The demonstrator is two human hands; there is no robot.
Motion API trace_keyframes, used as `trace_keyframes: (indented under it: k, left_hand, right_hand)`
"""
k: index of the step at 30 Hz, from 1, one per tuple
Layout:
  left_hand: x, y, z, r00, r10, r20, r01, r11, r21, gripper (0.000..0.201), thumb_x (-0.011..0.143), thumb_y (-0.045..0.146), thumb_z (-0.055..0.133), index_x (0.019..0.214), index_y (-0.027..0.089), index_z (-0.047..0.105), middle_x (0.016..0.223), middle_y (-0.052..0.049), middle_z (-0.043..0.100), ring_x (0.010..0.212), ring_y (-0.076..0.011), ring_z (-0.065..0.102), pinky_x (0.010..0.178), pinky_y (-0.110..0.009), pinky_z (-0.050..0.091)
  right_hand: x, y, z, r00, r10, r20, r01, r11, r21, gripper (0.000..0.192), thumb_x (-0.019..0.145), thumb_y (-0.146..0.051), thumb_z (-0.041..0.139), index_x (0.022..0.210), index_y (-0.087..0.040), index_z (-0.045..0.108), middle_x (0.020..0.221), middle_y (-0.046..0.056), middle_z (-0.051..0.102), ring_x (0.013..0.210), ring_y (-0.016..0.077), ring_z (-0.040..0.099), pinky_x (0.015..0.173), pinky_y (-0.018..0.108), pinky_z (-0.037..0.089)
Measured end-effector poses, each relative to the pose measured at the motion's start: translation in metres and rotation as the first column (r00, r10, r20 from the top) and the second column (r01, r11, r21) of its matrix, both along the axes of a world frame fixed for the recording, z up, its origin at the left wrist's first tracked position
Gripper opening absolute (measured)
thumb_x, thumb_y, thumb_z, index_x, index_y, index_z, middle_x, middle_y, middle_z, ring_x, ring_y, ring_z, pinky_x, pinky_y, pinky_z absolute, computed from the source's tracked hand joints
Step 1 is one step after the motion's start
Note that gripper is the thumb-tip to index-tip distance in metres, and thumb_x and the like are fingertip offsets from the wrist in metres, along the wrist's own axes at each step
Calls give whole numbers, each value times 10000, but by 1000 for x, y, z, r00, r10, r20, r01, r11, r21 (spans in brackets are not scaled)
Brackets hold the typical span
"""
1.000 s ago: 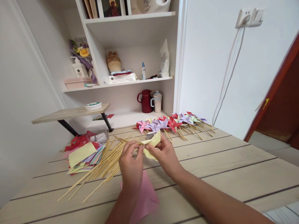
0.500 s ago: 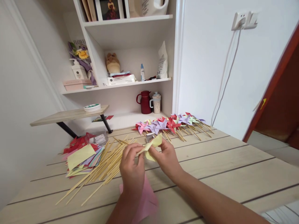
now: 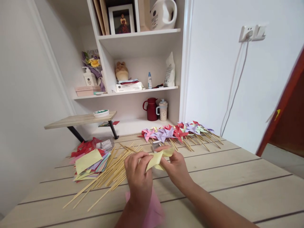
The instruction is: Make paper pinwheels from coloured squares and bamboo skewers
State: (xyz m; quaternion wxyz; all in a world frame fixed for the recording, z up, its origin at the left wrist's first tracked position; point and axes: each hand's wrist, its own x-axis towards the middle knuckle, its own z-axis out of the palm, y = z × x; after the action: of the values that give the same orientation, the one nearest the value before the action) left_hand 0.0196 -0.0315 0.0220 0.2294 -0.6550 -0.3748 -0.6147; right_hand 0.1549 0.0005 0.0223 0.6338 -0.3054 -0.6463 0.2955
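Between my two hands, above the table, is a yellow paper pinwheel (image 3: 156, 159) with its blades curled inward. My left hand (image 3: 139, 169) pinches its left side between thumb and fingers. My right hand (image 3: 176, 164) grips the right side, its fingers partly behind the paper. Pink paper (image 3: 153, 210) lies on the table under my left forearm, partly covered by it. Wooden sticks (image 3: 111, 171) are spread loosely to the left of my left hand. Just behind my hands sits a small, shiny clear item (image 3: 156, 145), partly hidden.
Finished pinwheels on sticks (image 3: 175, 133) lie along the table's back edge. A stack of coloured paper (image 3: 89, 161) sits at the left, beside a clear box (image 3: 105, 144). A small raised stand (image 3: 78, 122) and a shelf with a red jug (image 3: 151, 109) stand behind.
The view has tilted up, so everything sits slightly lower and further right. Both hands still hold the yellow pinwheel, which has turned a little, its left blade now more open to view.
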Motion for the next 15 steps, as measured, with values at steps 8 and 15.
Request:
trace_keyframes:
  k: [8, 15]
  left_hand:
    - [-1, -1, 1, 1000, 5, 26, -5, 1000, -7, 326, 818, -36, 554, 962, 236, 660, 939, -16, 646, 898, -187, 597, 866, -377, 432]
    - [-1, -1, 5, 1000, -30, -6, 30, 999, -12, 259, 834, 13, 599, 962, 232, 651, 936, -18, 647, 879, -177, 606, 846, -363, 451]
  right_hand:
    - [5, -2, 1, 998, -52, 46, 47, 993, 109, 71, 810, -179, 638, 797, -227, 688, 752, 3, 685, 690, 159, 624, 636, 258, 475]
    - [7, -1, 0, 998, -47, 42, 41, 991, 129, 84, 817, -163, 648, 817, -235, 690, 763, 1, 689, 718, 163, 634, 658, 265, 481]
